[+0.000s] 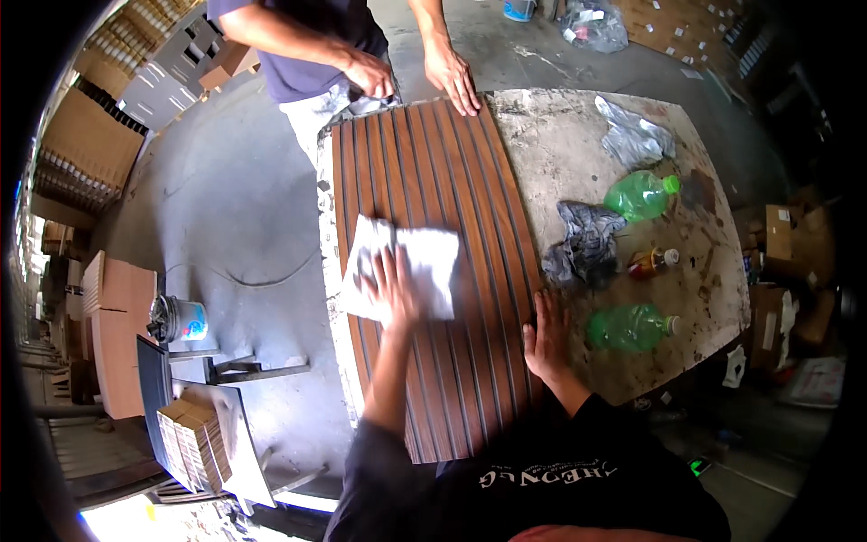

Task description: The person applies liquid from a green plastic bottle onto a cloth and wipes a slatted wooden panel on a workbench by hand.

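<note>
- I have my left hand (390, 287) flat on the white cloth (433, 257), fingers spread and pressing from above rather than pinching; the cloth is a little blurred at its right side.
- The cloth lies on the brown panel (452, 379), toward its left edge and about midway along its length.
- I see the panel lying flat on the worn table (524, 135), its dark grooves running from my side to the far end.
- My right hand (548, 336) is at the panel's right edge, fingers extended and thumb held apart; I cannot tell how firmly it presses.
- Across from me stands a co-worker (307, 54); their left hand (454, 83) rests with its fingertips on the panel's far end.
- Their right hand (370, 76) is curled near the far left corner; I cannot tell what it grips.
- On the table, right of the panel, I have dark crumpled plastic (585, 242) touching a green bottle (637, 196).
- Nearer me lie a small bottle (652, 263) and a second green bottle (628, 328), both on their sides.
- Pale crumpled plastic (635, 131) lies toward the table's far right.
</note>
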Demonstrator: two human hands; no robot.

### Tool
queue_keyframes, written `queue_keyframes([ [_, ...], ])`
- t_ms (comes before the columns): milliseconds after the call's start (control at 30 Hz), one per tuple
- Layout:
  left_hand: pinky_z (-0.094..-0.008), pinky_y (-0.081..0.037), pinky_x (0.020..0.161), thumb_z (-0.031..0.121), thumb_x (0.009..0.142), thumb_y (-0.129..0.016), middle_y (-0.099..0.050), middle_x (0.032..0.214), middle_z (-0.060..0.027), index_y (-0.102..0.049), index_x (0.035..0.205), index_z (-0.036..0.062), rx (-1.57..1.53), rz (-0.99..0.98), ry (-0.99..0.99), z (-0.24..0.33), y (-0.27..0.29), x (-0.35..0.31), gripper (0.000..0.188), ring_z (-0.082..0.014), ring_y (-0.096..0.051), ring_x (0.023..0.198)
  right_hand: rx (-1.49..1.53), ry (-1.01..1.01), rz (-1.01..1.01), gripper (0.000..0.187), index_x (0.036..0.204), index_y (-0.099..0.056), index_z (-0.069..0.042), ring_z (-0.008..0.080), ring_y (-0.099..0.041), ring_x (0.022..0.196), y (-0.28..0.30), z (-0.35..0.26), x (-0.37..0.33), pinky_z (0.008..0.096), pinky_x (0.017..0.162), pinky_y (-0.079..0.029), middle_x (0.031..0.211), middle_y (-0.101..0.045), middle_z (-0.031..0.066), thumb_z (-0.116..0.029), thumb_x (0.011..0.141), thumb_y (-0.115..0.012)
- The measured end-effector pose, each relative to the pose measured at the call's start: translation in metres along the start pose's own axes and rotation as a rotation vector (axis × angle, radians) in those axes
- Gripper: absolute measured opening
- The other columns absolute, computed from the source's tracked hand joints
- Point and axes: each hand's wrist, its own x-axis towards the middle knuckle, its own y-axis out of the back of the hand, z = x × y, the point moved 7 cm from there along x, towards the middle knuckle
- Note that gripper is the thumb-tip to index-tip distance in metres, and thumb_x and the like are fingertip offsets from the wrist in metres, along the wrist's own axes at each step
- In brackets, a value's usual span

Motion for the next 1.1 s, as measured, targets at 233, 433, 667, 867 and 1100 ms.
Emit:
queue_keyframes([
  [233, -0.061, 0.0, 0.11, 0.056, 0.083, -0.04, -0.019, 0.152, -0.019, -0.024, 0.147, 0.0132, -0.106, -0.065, -0.006, -0.003, 0.007, -0.099, 0.079, -0.037, -0.01, 0.142, 0.02, -0.004, 0.01, 0.061, 0.145, -0.024, -0.006, 0.0371, -0.026, 0.136, 0.003, -0.002, -0.003, 0.0599, 0.106, -0.019, 0.147, -0.027, 0.0182, -0.023, 0.091, -0.046],
  [433, -0.0585, -0.008, 0.111, 0.043, 0.091, -0.037, -0.025, 0.152, -0.0111, -0.032, 0.144, 0.017, -0.001, 0.132, 0.008, -0.022, 0.016, 0.099, 0.059, -0.0308, -0.016, 0.142, -0.001, 0.047, -0.012, 0.06, 0.143, -0.027, -0.005, 0.0374, -0.027, 0.135, 0.007, -0.021, 0.001, 0.0597, 0.106, -0.02, 0.146, -0.029, 0.0189, -0.022, 0.089, -0.048],
  [667, -0.0616, -0.012, 0.108, 0.024, 0.08, -0.051, -0.033, 0.148, -0.0131, -0.038, 0.141, 0.0154, -0.124, 0.125, -0.084, -0.011, 0.001, -0.016, 0.063, -0.0358, -0.025, 0.138, 0.013, 0.016, 0.036, 0.057, 0.144, -0.025, -0.006, 0.0378, -0.027, 0.135, 0.003, -0.003, 0.002, 0.0599, 0.106, -0.019, 0.146, -0.029, 0.0178, -0.024, 0.093, -0.042],
  [867, -0.0603, -0.002, 0.11, 0.035, 0.084, -0.053, -0.032, 0.148, -0.015, -0.037, 0.142, 0.0158, -0.053, -0.03, -0.009, -0.01, 0.012, -0.18, 0.064, -0.0358, -0.023, 0.139, 0.019, 0.06, 0.101, 0.06, 0.144, -0.024, -0.005, 0.0379, -0.028, 0.135, 0.001, -0.003, -0.003, 0.0591, 0.106, -0.018, 0.145, -0.031, 0.0176, -0.022, 0.09, -0.045],
  [1100, -0.0621, -0.006, 0.109, 0.049, 0.086, -0.044, -0.026, 0.15, -0.0157, -0.033, 0.144, 0.0178, 0.019, 0.054, 0.044, -0.038, 0.028, 0.02, 0.066, -0.0354, -0.016, 0.141, -0.03, 0.021, -0.032, 0.055, 0.144, -0.024, -0.006, 0.0383, -0.025, 0.136, 0.001, -0.011, -0.002, 0.0603, 0.107, -0.017, 0.147, -0.029, 0.0178, -0.034, 0.098, -0.03],
])
